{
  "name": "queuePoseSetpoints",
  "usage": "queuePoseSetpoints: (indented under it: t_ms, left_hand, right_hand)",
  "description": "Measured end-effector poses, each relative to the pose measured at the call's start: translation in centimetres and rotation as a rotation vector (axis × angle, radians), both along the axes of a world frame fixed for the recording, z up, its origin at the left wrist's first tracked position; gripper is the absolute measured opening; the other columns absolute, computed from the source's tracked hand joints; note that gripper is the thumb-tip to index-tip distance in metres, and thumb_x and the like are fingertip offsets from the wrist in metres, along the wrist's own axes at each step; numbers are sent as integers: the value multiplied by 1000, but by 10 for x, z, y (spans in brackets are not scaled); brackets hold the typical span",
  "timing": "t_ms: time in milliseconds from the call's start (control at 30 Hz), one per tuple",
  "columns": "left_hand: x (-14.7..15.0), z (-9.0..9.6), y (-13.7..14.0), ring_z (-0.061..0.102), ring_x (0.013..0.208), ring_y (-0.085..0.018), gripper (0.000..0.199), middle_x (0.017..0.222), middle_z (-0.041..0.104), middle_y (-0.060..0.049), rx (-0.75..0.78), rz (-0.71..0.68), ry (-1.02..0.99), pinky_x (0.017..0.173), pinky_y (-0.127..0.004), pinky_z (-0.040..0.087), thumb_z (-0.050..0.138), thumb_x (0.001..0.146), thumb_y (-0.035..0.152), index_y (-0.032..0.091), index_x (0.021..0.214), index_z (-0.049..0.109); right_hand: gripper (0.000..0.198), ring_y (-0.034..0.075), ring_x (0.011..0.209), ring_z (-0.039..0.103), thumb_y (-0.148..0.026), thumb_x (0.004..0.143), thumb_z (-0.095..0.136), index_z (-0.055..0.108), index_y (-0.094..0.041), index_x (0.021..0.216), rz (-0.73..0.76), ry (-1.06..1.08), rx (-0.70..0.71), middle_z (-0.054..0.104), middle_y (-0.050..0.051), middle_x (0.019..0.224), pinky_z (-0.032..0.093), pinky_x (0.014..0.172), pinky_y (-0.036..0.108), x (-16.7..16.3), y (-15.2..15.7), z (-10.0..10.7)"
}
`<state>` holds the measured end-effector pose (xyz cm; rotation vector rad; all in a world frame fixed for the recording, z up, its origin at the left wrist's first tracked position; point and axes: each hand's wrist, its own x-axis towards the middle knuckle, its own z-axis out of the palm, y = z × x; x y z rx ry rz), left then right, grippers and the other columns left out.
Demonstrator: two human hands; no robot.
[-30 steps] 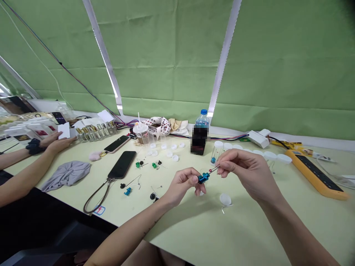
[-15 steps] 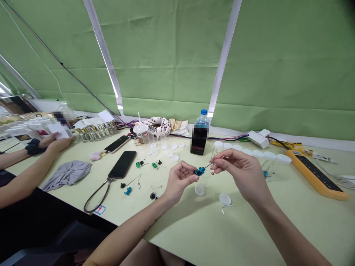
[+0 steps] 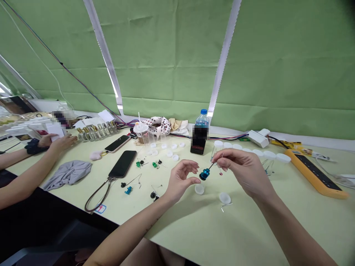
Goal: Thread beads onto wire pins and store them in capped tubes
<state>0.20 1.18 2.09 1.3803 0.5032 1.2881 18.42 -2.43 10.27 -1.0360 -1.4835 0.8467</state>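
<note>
My right hand pinches a thin metal rod whose lower end carries a small blue metallic part with a dark base. A fine wire with a red bead dangles below the same fingers. Just left of the blue part, my left hand is open, thumb and fingers apart, with nothing between them. Under the hands, a clear round container stands on the table. To its right lies a round white lid, with a short bent metal pin beside it.
Small green, blue and black parts with wires lie left of my hands, near a black phone. White lids line the back right, by an orange power strip. A bottle stands behind a propped phone. Another person's hands hold white cards at left.
My left fingers have let go of the blue part and spread. The part now hangs tilted from the rod in my right hand, slightly further right. The other person's hand has shifted on the cards.
</note>
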Motion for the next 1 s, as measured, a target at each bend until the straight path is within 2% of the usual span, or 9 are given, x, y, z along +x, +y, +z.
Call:
queuePoseSetpoints:
  t_ms: [100, 233, 433, 600, 833, 1000]
  left_hand:
    - [2, -1, 0, 51, 105, -21, 51, 109, 56, -8, 89, 60, 122, 93, -36, 40, 79, 59, 21, 20, 105, 56]
    - [6, -5, -3, 46, 118, -24, 62, 124, 50, -9, 118, -25, 283, 103, -42, 32, 76, 64, 23, 24, 119, 48]
    - [8, -9, -6, 55, 105, -20, 49, 114, 57, -8, 96, -86, 352, 95, -39, 41, 64, 76, 20, 24, 121, 46]
    - [8, -9, -7, 56, 102, -20, 49, 117, 57, -7, 117, -120, 367, 93, -39, 43, 64, 75, 19, 24, 121, 48]
    - [7, -11, -4, 57, 100, -20, 42, 116, 59, -8, 110, -113, 358, 91, -39, 45, 63, 75, 17, 22, 116, 56]
    - [8, -11, -6, 58, 100, -20, 42, 112, 61, -8, 113, -118, 346, 92, -38, 45, 63, 74, 14, 21, 115, 56]
  right_hand:
    - [12, 12, 57, 49, -33, 77, 65, 68, -22, 76, -56, -19, 2, 62, 2, 72, 44, 54, 27, 3, 2, -1]
    - [14, 14, 63, 51, -35, 77, 64, 68, -22, 76, -97, -75, 0, 64, 3, 76, 45, 57, 27, 4, 4, -1]
    - [18, 14, 62, 50, -37, 78, 61, 66, -20, 74, -108, -152, -13, 61, 1, 70, 43, 58, 26, 2, 10, -7]
    - [19, 14, 62, 51, -35, 80, 56, 63, -19, 73, -53, -208, -40, 59, 1, 68, 43, 59, 26, -7, 10, -12]
    - [20, 15, 63, 52, -31, 84, 49, 63, -20, 76, 57, -353, 31, 61, 1, 70, 43, 60, 27, -8, 11, -21]
    - [19, 15, 62, 55, -30, 84, 50, 63, -20, 75, 75, -329, 26, 60, 0, 68, 43, 60, 26, -8, 14, -30]
